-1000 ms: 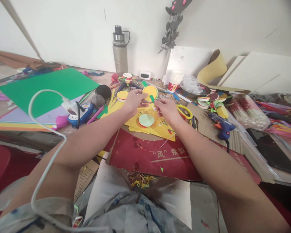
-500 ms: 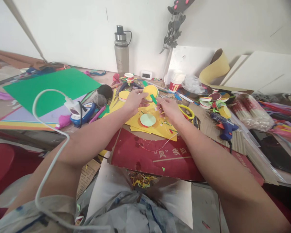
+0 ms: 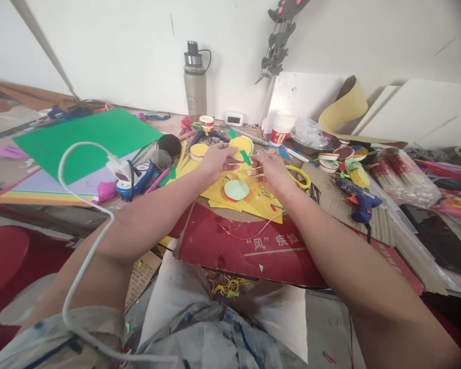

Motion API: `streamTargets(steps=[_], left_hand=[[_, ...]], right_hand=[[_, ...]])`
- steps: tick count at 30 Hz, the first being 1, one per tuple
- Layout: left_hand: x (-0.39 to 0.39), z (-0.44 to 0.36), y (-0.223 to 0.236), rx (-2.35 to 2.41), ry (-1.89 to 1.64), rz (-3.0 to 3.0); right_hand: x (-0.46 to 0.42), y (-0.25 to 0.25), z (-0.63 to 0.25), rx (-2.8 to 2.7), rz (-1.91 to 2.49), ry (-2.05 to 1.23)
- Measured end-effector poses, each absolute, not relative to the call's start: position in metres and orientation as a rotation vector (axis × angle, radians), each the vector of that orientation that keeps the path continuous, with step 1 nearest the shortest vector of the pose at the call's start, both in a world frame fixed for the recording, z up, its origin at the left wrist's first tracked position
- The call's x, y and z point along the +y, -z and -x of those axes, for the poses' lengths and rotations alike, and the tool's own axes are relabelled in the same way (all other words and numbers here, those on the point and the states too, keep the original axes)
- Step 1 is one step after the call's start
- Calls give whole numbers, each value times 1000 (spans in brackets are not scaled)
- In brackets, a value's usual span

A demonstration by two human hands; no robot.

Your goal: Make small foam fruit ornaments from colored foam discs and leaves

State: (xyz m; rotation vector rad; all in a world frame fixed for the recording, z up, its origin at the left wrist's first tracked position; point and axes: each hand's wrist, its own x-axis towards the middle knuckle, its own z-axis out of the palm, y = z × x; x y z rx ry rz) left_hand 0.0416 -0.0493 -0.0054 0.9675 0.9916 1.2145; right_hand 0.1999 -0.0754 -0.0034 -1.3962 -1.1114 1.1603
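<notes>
My left hand [image 3: 219, 163] is closed on the left edge of a round yellow paper disc [image 3: 238, 145] with a pale rim, held above the work surface. One green paper strip [image 3: 246, 157] lies across the disc's lower right, and another sticks out at its upper left. My right hand [image 3: 269, 168] is at the right of the disc, fingers curled and tips close to the lower strip's end. What those fingertips hold, if anything, is too small to make out. Below both hands, a pale green disc [image 3: 236, 190] with a red side rests on yellow sheets [image 3: 225, 205].
A glue gun [image 3: 363, 205], a yellow tape ring [image 3: 300, 177] and a phone [image 3: 438, 238] lie to the right. Paper cups [image 3: 282, 128] and a bottle [image 3: 195, 87] stand behind. A white cable [image 3: 82, 266] crosses my left arm. Green card [image 3: 88, 143] lies left.
The whole view has shifted slightly, so everything sits a little further right. My right fingertips are slightly further from the lower green strip. My left hand keeps its hold on the yellow disc.
</notes>
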Motion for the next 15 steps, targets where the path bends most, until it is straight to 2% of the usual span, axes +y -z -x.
streamTargets(steps=[15], left_hand=[[-61,-52,2,947,-1247,-1162]], right_hand=[[-76,9,-199,-1134,1284,-1218]])
